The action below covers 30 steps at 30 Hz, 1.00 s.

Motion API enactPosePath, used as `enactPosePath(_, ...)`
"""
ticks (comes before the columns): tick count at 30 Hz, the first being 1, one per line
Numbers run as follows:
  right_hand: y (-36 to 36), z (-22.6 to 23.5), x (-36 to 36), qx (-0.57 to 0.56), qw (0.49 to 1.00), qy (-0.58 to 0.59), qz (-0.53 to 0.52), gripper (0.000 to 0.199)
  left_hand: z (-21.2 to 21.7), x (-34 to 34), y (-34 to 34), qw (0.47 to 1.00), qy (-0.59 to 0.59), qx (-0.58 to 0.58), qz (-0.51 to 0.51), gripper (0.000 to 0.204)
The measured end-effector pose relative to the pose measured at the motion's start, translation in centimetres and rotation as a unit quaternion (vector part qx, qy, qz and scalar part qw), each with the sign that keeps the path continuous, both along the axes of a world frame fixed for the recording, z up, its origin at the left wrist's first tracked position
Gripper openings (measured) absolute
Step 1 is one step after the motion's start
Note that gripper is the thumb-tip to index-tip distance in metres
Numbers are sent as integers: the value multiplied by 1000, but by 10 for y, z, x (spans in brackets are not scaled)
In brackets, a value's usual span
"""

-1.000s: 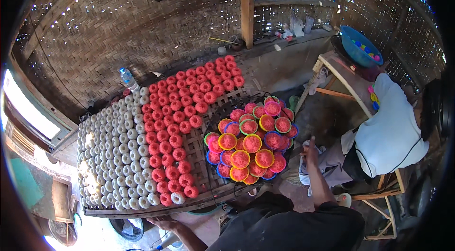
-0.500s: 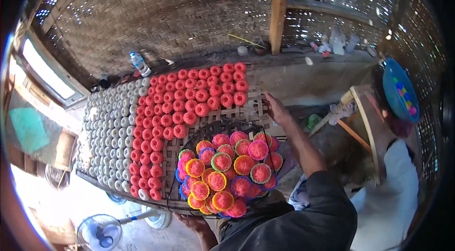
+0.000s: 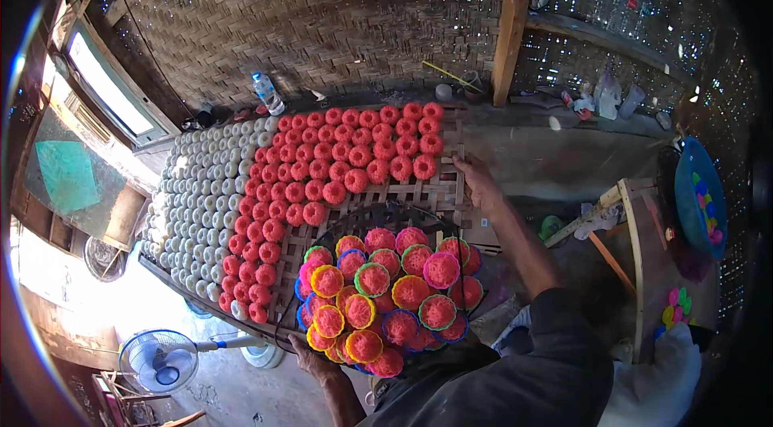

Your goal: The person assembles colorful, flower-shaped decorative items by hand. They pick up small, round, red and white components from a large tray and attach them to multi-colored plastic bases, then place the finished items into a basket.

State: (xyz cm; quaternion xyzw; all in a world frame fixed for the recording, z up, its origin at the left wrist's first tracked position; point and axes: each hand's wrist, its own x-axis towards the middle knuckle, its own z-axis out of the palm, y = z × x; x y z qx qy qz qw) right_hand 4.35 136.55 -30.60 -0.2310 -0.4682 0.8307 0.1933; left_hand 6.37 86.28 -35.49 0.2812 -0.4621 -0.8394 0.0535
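A large woven bamboo tray (image 3: 435, 185) stretches across the middle. Rows of white ring-shaped pieces (image 3: 201, 209) cover its left side, and rows of red ones (image 3: 338, 149) fill the part beside them. At the tray's near right part sits a dark wire-rimmed basket (image 3: 394, 208), heaped with red shredded-looking pieces in colourful ruffled cups (image 3: 370, 278). My right hand (image 3: 477, 179) is closed round the tray's right edge. My left hand (image 3: 310, 358) is closed at its near edge, just below the basket; its fingers are partly hidden.
A water bottle (image 3: 268, 94) stands behind the tray by the woven wall. A fan (image 3: 161, 361) is at lower left. To the right are a wooden table frame (image 3: 628, 266), a blue basin (image 3: 697, 197) with coloured cups, and a white sack (image 3: 664, 387). A wooden post (image 3: 513, 24) rises behind.
The view has turned, so the wall, post and tray appear further right. Both hands stay on the tray's edges, and the basket stays on the tray.
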Motion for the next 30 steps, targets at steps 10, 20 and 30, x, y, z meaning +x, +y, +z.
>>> enactPosePath(10,1,9,-13,13,999,47,6,29,-20,-11,7,998,57,22,26,43)
enactPosePath(20,-5,-22,-37,4,998,62,0,28,-46,-27,2,997,75,-2,29,54)
enactPosePath(30,-4,-56,-74,21,997,75,-8,23,-70,-47,-2,994,98,15,38,46)
